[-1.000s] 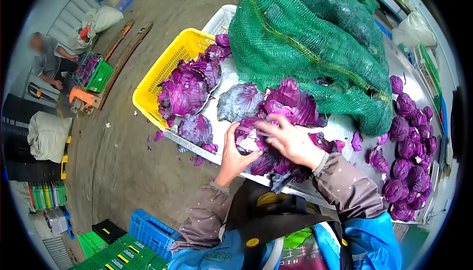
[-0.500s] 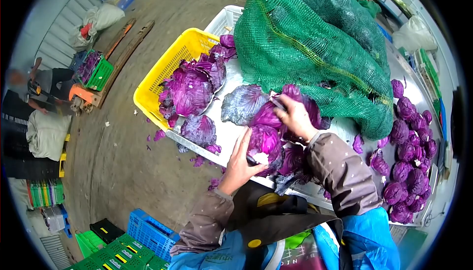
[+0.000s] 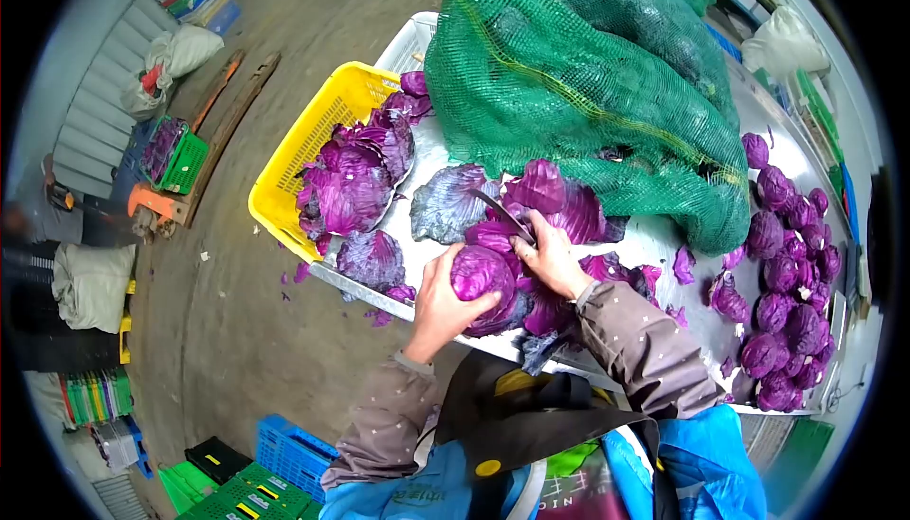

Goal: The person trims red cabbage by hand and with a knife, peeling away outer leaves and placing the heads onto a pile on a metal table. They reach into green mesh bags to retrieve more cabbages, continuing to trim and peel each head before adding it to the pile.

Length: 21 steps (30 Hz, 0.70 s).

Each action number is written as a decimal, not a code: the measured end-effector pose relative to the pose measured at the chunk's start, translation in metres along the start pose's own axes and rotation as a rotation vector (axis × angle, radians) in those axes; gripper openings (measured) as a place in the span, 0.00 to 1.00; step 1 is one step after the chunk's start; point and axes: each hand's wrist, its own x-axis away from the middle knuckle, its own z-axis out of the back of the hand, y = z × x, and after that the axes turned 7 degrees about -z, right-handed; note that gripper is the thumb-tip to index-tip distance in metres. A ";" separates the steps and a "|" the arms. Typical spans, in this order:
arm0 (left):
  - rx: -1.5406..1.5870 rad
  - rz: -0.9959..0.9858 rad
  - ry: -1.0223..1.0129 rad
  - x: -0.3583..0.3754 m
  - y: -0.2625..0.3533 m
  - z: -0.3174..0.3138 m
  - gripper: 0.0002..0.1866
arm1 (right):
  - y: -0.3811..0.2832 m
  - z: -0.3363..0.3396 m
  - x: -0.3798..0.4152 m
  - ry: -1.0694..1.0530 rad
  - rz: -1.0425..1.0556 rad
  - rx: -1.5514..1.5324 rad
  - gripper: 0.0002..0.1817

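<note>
A round purple cabbage (image 3: 481,275) is held in my left hand (image 3: 440,310), whose fingers curve round its left side. My right hand (image 3: 553,260) grips a knife (image 3: 502,213); its dark blade points up and left, over purple leaves just beyond the cabbage. Loose leaves lie around both hands on the metal table (image 3: 428,162), among them a greyish outer leaf (image 3: 449,203). A yellow crate (image 3: 275,196) full of purple leaves stands to the left. Several trimmed cabbages (image 3: 782,272) are heaped at the right.
A green mesh sack (image 3: 588,74) bulges over the table's far side. Behind the yellow crate is a white crate (image 3: 412,41). Blue (image 3: 289,454) and green crates (image 3: 251,496) stand at the lower left. Another person (image 3: 57,217) is at the far left, near a pallet.
The cabbage in my left hand has turned, and its pale cut base no longer shows. My right hand has moved slightly down and left, with the knife blade now plainly visible.
</note>
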 end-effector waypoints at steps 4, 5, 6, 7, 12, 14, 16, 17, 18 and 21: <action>0.642 0.099 -0.058 -0.001 -0.023 -0.005 0.38 | -0.013 0.015 -0.013 0.017 0.030 -0.047 0.16; 0.909 0.188 -0.059 0.003 -0.018 -0.004 0.37 | -0.013 0.021 -0.014 0.035 0.038 -0.070 0.16; 1.084 0.228 -0.033 0.008 -0.012 -0.002 0.36 | -0.010 0.027 -0.016 0.122 0.035 -0.121 0.16; 1.230 0.230 -0.015 0.010 -0.013 0.001 0.37 | -0.006 0.040 -0.018 0.210 0.067 -0.095 0.15; 1.258 0.163 0.123 0.008 0.005 0.020 0.39 | -0.035 0.066 -0.006 -0.003 0.097 -0.248 0.32; 1.166 0.107 0.181 0.004 0.012 0.016 0.40 | -0.069 0.050 0.015 -0.077 0.143 -0.207 0.29; 1.142 0.071 0.202 0.003 0.013 0.013 0.40 | -0.075 0.047 0.019 -0.095 0.160 -0.166 0.27; 1.117 0.042 0.230 0.004 0.013 0.012 0.40 | -0.068 0.046 0.018 -0.104 0.095 -0.190 0.25; 1.154 0.065 0.243 0.004 0.015 0.014 0.41 | -0.063 0.046 0.018 -0.113 0.031 -0.213 0.23; 1.283 0.104 0.324 0.004 0.021 0.017 0.41 | -0.026 0.046 0.016 -0.044 -0.002 -0.100 0.23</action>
